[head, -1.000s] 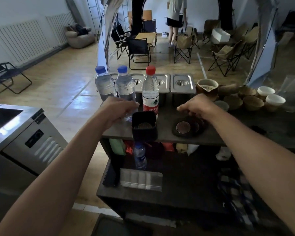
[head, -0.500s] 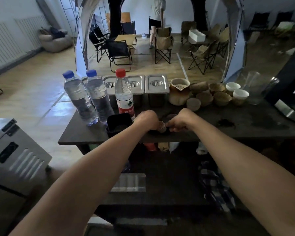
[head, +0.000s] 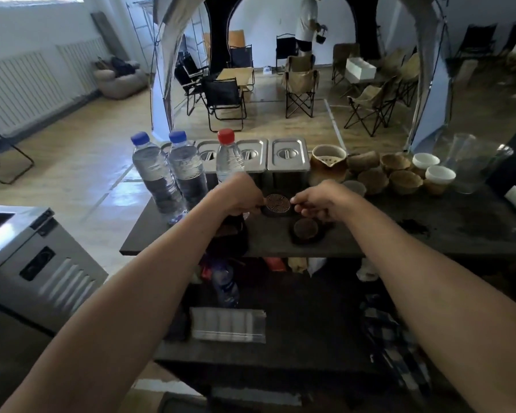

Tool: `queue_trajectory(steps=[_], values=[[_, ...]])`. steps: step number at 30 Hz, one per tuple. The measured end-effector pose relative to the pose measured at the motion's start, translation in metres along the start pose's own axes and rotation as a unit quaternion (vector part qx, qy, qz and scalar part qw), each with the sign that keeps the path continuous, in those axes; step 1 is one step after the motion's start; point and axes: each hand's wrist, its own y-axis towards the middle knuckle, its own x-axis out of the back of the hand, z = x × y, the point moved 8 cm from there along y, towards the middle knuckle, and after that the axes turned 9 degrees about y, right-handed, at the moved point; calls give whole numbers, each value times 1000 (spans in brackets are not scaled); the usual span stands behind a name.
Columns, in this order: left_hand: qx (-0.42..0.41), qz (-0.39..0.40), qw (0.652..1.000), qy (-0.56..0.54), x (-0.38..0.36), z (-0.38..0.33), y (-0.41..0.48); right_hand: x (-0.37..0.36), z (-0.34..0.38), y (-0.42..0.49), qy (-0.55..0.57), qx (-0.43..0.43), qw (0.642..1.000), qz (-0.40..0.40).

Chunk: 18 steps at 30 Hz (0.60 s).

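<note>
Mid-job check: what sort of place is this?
Likely an indoor pop-up tea or drinks stall: a dark counter with lidded steel containers and ceramic cups, folding camp chairs beyond. The left hand and right hand pinch a patterned disc.

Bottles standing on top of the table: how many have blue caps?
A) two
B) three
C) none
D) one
A: the left bottle and the middle bottle have blue caps, while the right bottle has a red one.
</note>
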Motion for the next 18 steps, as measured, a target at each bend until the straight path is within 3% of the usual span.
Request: queue_trajectory(steps=[3,7,12,18], values=[[36,-18,998,-54,43,41,-8,-25,26,-6,34,20,998,54],[83,25,990,-113,54,104,-20,-77,37,-10,21,28,993,115],[141,43,982,-122,41,154,-15,-109,25,-1,-18,18,994,108],[158,94,972,-143,10,162,-2,-111,2,13,-13,-16,995,95]])
